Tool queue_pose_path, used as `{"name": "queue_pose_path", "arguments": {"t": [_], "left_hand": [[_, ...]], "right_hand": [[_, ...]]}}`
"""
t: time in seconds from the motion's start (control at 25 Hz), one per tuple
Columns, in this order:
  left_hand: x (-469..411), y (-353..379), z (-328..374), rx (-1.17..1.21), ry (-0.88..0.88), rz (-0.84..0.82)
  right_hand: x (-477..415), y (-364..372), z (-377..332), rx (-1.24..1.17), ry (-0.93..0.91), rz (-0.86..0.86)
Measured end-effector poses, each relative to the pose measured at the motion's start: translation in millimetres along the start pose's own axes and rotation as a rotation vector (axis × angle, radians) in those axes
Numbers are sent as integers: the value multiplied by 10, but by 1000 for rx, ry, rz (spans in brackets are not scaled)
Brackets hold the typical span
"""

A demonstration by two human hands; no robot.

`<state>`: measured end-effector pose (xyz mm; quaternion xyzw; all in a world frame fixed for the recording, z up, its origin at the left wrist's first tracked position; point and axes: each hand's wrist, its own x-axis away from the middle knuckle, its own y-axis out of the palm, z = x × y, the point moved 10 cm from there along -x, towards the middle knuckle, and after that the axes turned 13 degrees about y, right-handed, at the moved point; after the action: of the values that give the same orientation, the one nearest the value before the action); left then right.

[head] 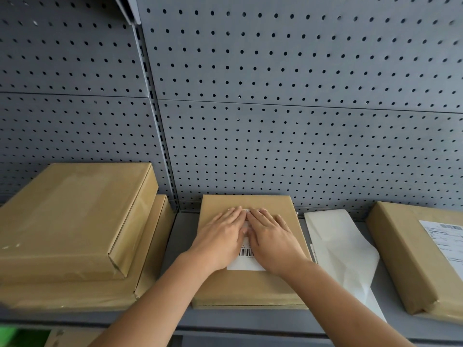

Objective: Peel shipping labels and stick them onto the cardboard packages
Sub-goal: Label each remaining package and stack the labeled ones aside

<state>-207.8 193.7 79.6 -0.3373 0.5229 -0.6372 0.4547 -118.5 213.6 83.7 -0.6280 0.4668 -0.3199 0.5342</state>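
Step in hand: pressing a shipping label (246, 261) onto the middle cardboard package (250, 286), which is lying flat on the grey shelf (250, 319) in front of the pegboard (275, 121).

I am laying my left hand (221, 236) and right hand (271, 237) flat on the label, side by side, index fingers touching at the far end. Neither hand is gripping anything; fingers are extended and close together, palms down. The label is showing only between and below my hands: a barcode strip at the near end, a sliver at the far edge by my fingertips.

Judgement: the label appears to be down already, and I am smoothing it. To do this well I should be sweeping outward from the centre line toward the left and right edges, so air is pushed out rather than trapped, then running along the near edge and corners, which I cannot confirm are stuck.

Surroundings: a stack of unlabelled packages (75, 221) is sitting to the left. To the right, a sheet of white backing paper (338, 246) is lying just beside the package, and further right a labelled package (413, 259) is resting.

Risk: uneven pressure could be creasing the barcode.
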Motion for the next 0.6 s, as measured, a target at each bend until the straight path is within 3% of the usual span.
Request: {"name": "queue_pose_path", "arguments": {"t": [0.6], "left_hand": [[224, -144, -323, 8, -111, 59]], "right_hand": [[27, 18, 389, -10, 172, -126]]}}
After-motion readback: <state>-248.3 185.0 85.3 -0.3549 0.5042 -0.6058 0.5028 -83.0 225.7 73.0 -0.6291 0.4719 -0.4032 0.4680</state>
